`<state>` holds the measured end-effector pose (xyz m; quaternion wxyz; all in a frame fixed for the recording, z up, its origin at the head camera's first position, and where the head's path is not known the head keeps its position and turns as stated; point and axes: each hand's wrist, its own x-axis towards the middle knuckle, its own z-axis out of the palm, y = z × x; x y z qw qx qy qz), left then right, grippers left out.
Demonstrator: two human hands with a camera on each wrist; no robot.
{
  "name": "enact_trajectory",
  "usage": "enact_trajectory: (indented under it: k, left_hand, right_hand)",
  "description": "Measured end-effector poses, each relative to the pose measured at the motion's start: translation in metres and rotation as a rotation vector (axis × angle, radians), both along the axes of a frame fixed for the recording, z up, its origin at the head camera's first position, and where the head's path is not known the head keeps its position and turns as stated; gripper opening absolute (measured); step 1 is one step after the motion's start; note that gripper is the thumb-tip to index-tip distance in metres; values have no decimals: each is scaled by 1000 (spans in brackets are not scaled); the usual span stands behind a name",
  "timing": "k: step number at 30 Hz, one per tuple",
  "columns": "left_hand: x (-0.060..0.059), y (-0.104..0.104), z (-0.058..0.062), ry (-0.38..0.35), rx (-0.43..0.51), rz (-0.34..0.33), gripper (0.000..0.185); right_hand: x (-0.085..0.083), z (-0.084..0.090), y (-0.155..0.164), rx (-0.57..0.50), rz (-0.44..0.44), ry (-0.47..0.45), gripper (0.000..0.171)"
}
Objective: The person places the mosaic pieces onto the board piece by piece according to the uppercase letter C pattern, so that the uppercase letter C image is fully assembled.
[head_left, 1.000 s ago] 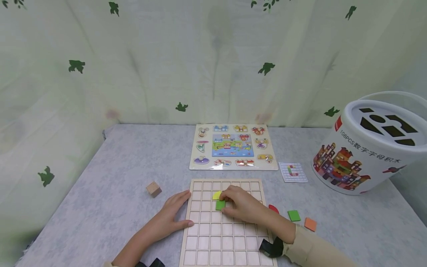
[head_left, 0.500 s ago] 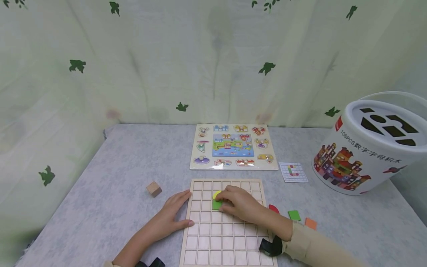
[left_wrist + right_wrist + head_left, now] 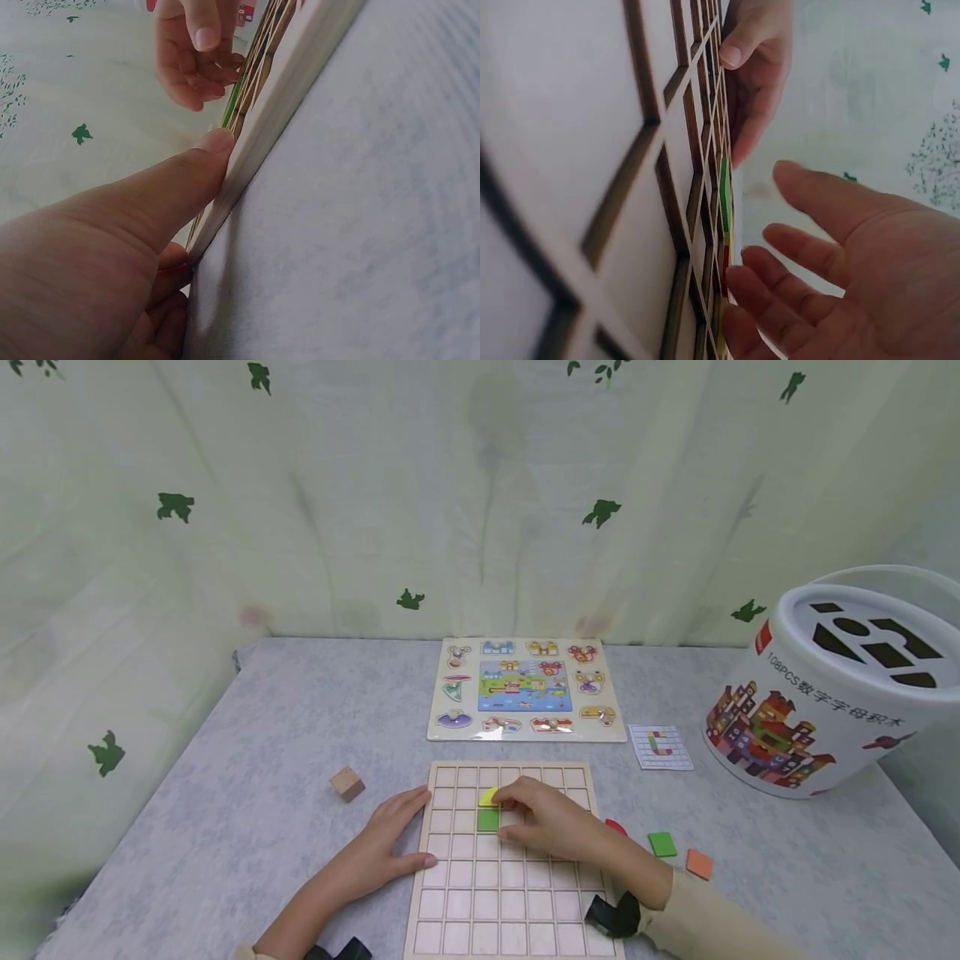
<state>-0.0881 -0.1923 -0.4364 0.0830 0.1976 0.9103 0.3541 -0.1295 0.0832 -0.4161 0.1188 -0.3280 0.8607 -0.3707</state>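
Your left hand [image 3: 382,852] lies flat at the left edge of the board [image 3: 517,910]. Its fingers are straight and its thumb [image 3: 202,161] presses the board's side. It holds nothing; it just keeps the board from sliding.

Your right hand [image 3: 551,827] rests over the board near its far edge. The fingers [image 3: 780,289] are loose and a little bent. From the wrist view the palm looks open, and you are not pinching anything. The fingertips touch or hover just beside the green tile [image 3: 488,820]; it is hard to tell which.

That green tile sits flat in a square of the grid, in the third row from the far edge. A yellow tile [image 3: 488,797] sits in the square just behind it, and it looks a bit tilted, maybe not fully pushed down.

So two tiles are on the board, and most squares are bare. Three more tiles wait on the table past the board's right edge: a red one [image 3: 617,827] partly hidden by your wrist, a second green one [image 3: 662,844] and an orange one [image 3: 698,863]. A small card [image 3: 660,747] with a coloured shape drawn on a grid lies further back. I think you are near the start, with those three tiles left to place, and the yellow one may need a press.
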Motion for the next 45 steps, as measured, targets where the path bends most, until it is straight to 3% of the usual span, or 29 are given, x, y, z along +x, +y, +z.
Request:
enact_trajectory:
  k: [5, 11, 16, 21, 24, 30, 38, 45]
  left_hand:
    - [0, 0, 0, 7, 6, -7, 88]
    - [-1, 0, 0, 4, 5, -8, 88]
    - [-1, 0, -1, 7, 1, -9, 88]
    - [-1, 0, 0, 1, -3, -5, 88]
    - [-1, 0, 0, -8, 1, -3, 88]
    - [-1, -1, -1, -6, 5, -9, 89]
    - [-1, -1, -3, 10, 5, -16, 89]
    - [-1, -1, -3, -1, 14, -12, 88]
  right_hand:
    - [6, 18, 13, -67, -32, -37, 41]
    - [14, 34, 43, -91, -91, 90, 49]
    - [23, 38, 75, -35, -155, 185, 53]
    - [31, 33, 104, -24, -219, 199, 53]
    - [34, 28, 119, 1, -253, 171, 53]
    - [37, 17, 141, 77, -298, 27, 53]
    - [37, 4, 161, 127, -269, -172, 46]
    - [35, -1, 162, 228, -270, -66, 25]
